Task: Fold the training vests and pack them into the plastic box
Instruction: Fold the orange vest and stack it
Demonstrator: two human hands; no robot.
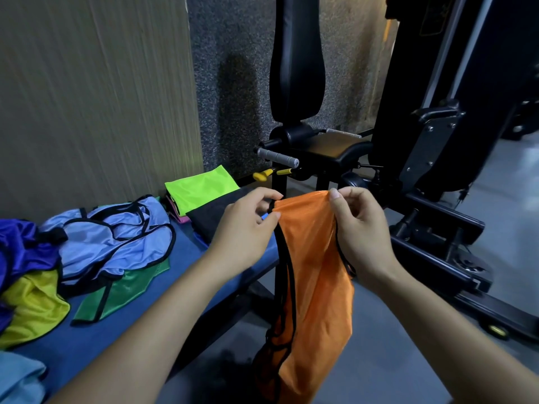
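An orange training vest (313, 275) with black trim hangs in the air beyond the bench's right edge. My left hand (248, 225) pinches its top left corner. My right hand (360, 225) pinches its top right corner, so the vest hangs folded lengthwise between them. On the blue bench (122, 325) lies a heap of unfolded vests: light blue (116, 237), dark blue (20, 246), yellow (32, 304) and green (125, 290). A folded lime-green vest (201, 188) tops a small stack at the bench's far end. No plastic box is in view.
A dark folded cloth (215, 211) lies beside the lime stack. A black gym machine (423, 141) with padded seat, grey handles and floor frame stands to the right and behind. A wood-pattern wall (87, 97) runs along the left. Grey floor (495, 228) lies to the right.
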